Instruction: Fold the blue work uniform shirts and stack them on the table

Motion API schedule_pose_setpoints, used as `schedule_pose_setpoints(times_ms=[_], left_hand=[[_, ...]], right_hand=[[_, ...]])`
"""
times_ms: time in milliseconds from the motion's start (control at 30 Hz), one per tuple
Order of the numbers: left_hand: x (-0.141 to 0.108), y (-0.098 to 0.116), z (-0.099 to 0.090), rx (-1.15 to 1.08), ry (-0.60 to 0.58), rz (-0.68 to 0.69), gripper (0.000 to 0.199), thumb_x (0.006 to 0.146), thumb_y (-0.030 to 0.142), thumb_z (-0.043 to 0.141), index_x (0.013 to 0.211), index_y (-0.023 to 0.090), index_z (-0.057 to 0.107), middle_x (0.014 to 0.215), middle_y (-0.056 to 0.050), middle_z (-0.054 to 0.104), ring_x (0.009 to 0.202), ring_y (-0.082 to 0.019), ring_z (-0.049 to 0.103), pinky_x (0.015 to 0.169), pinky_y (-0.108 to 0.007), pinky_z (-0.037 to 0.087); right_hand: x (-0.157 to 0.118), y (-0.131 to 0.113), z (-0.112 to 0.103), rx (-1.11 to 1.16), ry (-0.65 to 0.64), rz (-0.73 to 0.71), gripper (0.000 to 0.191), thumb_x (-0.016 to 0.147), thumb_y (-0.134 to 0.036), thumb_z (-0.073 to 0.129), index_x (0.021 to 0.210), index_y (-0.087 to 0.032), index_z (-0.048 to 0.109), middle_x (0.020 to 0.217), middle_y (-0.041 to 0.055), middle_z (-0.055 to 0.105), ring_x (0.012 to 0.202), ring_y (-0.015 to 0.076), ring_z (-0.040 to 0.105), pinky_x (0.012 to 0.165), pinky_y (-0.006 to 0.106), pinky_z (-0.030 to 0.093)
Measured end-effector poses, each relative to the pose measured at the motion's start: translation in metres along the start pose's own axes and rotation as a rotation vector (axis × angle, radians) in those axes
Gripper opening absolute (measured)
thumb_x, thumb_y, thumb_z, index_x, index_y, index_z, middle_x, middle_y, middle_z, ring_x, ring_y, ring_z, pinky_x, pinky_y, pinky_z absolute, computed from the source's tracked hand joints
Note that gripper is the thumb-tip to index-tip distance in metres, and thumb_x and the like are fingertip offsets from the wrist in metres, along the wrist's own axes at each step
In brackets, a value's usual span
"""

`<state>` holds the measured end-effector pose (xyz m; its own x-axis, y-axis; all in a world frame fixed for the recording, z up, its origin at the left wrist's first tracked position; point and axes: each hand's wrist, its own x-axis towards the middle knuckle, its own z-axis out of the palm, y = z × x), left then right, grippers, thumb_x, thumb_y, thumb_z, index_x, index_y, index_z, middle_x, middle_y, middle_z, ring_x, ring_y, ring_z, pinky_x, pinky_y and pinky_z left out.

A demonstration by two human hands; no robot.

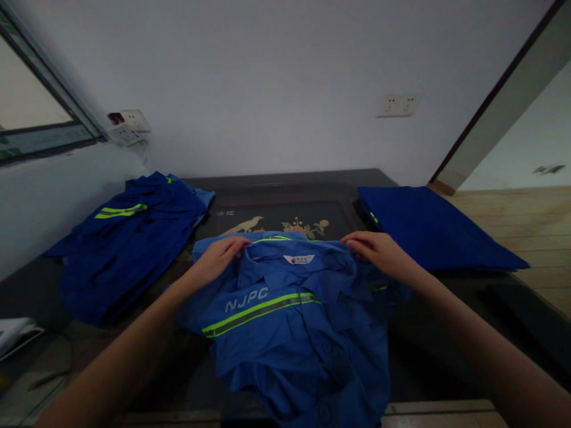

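Note:
A light blue work shirt (285, 333) with NJPC lettering and a yellow-green reflective stripe lies across the middle of the dark table, its lower end reaching the near edge. A white label shows inside its collar. At the collar's left side, my left hand (223, 252) pinches the shirt's upper edge between thumb and fingers. My right hand (377, 249) grips the same upper edge on the right side. The fabric between both hands is spread, while the lower part is bunched in folds.
Dark blue garments with reflective stripes (134, 232) lie in a loose heap at the left. A folded dark blue stack (428, 226) sits at the right of the dark table (285, 181). A white object (15, 333) is at the left edge. Behind stands a wall with sockets (399, 104).

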<state>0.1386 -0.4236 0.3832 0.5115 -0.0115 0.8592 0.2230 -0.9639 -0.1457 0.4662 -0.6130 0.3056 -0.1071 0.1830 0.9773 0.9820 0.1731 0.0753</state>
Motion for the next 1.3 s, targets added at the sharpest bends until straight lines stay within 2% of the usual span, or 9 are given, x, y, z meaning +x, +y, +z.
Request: schedule_pose_setpoints(times_ms=[100, 167, 333, 500, 700, 833, 967, 1133, 1300], left_hand=[[-0.014, -0.030, -0.007, 0.088, -0.031, -0.050, 0.050, 0.083, 0.060, 0.041, 0.102, 0.020, 0.067, 0.106, -0.009, 0.070, 0.100, -0.027, 0.063, 0.093, -0.038, 0.047], [-0.023, -0.045, -0.007, 0.183, -0.074, -0.053, 0.051, 0.081, 0.059, 0.044, 0.105, 0.020, 0.067, 0.112, -0.010, 0.068, 0.106, -0.028, 0.061, 0.098, -0.041, 0.044], [-0.031, -0.045, 0.003, 0.354, -0.036, -0.093, 0.049, 0.083, 0.055, 0.045, 0.106, 0.017, 0.067, 0.114, -0.014, 0.067, 0.107, -0.031, 0.060, 0.098, -0.043, 0.041], [-0.025, -0.036, 0.006, 0.431, 0.016, -0.097, 0.034, 0.087, 0.043, 0.043, 0.095, 0.019, 0.066, 0.104, -0.014, 0.069, 0.097, -0.029, 0.062, 0.089, -0.039, 0.045], [-0.027, -0.024, -0.014, 0.441, 0.169, -0.008, 0.036, 0.092, 0.044, 0.031, 0.092, 0.021, 0.059, 0.094, -0.009, 0.068, 0.088, -0.025, 0.062, 0.080, -0.032, 0.045], [-0.022, 0.004, -0.049, 0.454, 0.300, 0.096, 0.038, 0.091, 0.047, 0.030, 0.081, 0.021, 0.056, 0.082, -0.007, 0.066, 0.078, -0.023, 0.060, 0.075, -0.030, 0.044], [-0.010, 0.046, -0.105, 0.480, 0.390, 0.222, 0.037, 0.088, 0.049, 0.037, 0.076, 0.022, 0.057, 0.076, -0.005, 0.065, 0.075, -0.022, 0.059, 0.074, -0.029, 0.045], [-0.012, 0.122, -0.185, 0.467, 0.620, 0.366, 0.048, 0.077, 0.058, 0.057, 0.094, 0.014, 0.064, 0.090, -0.001, 0.066, 0.080, -0.014, 0.056, 0.080, -0.026, 0.046], [-0.035, 0.207, -0.247, 0.548, 0.950, 0.437, 0.066, 0.083, 0.061, 0.045, 0.103, 0.000, 0.060, 0.091, 0.002, 0.061, 0.088, -0.010, 0.055, 0.087, -0.034, 0.043]], right_hand=[[-0.006, 0.023, -0.017, 0.030, 0.032, 0.016, 0.029, 0.088, -0.031, 0.047, 0.104, -0.020, 0.069, 0.094, 0.0054, 0.073, 0.083, 0.0202, 0.068, 0.074, 0.031, 0.053], [-0.009, 0.034, -0.019, -0.001, -0.009, -0.034, 0.027, 0.086, -0.031, 0.052, 0.104, -0.021, 0.070, 0.103, 0.0057, 0.072, 0.095, 0.0220, 0.066, 0.084, 0.034, 0.052], [-0.003, 0.039, 0.004, -0.110, -0.084, -0.125, 0.027, 0.084, -0.030, 0.058, 0.107, -0.020, 0.069, 0.110, 0.0074, 0.068, 0.107, 0.0242, 0.060, 0.098, 0.041, 0.045], [0.005, 0.034, 0.018, -0.173, -0.094, -0.088, 0.018, 0.082, -0.027, 0.057, 0.093, -0.020, 0.070, 0.099, 0.0077, 0.063, 0.088, 0.0211, 0.062, 0.081, 0.036, 0.049], [0.000, 0.025, -0.002, 0.110, 0.035, -0.038, 0.021, 0.085, -0.038, 0.051, 0.084, -0.018, 0.060, 0.081, 0.0039, 0.062, 0.073, 0.0173, 0.058, 0.064, 0.028, 0.047], [-0.002, 0.004, -0.029, 0.237, 0.132, 0.009, 0.026, 0.084, -0.045, 0.051, 0.087, -0.019, 0.055, 0.076, 0.0021, 0.061, 0.065, 0.0156, 0.056, 0.055, 0.025, 0.043], [0.005, -0.026, -0.073, 0.222, 0.304, -0.041, 0.023, 0.083, -0.043, 0.053, 0.088, -0.020, 0.055, 0.069, 0.0005, 0.059, 0.060, 0.0149, 0.054, 0.052, 0.025, 0.042], [0.015, -0.085, -0.155, 0.046, 0.646, -0.165, 0.014, 0.083, -0.033, 0.063, 0.085, -0.019, 0.062, 0.063, -0.0015, 0.057, 0.055, 0.0108, 0.050, 0.050, 0.023, 0.036], [0.017, -0.156, -0.231, -0.079, 0.963, -0.321, 0.018, 0.080, -0.026, 0.070, 0.088, -0.010, 0.068, 0.062, -0.0016, 0.059, 0.054, 0.0043, 0.045, 0.051, 0.021, 0.031]])
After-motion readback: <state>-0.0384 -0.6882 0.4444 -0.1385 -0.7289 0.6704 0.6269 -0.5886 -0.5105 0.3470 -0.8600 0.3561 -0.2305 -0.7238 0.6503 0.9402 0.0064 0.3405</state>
